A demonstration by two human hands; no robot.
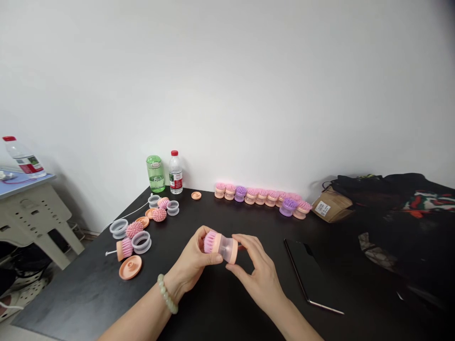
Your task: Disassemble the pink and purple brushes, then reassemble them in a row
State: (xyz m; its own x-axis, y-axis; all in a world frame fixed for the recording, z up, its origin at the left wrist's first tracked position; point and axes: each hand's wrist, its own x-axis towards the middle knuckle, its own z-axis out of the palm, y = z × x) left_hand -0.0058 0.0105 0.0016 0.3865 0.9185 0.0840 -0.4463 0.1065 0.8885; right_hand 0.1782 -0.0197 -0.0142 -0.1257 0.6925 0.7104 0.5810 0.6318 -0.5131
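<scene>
A pink-bristled scrub brush [226, 248] with a clear middle and peach ends lies sideways between my hands above the black table. My left hand [195, 258] wraps round its bristle end, thumb along the clear part. The fingers and thumb of my right hand [258, 272] grip the peach cap at the other end. To the left lie loose parts: clear rings [141, 242], peach caps [130, 267] and pink bristle heads [135, 229]. One bristle head [124, 249] rests on its side with a white stem sticking out.
Assembled pink and purple brushes [250, 195] stand in a row along the wall. A green bottle [155, 174] and a water bottle [175, 173] stand at the back left. On the right are a phone [307, 274], a brown paper bag [333, 204] and dark cloth [398, 227].
</scene>
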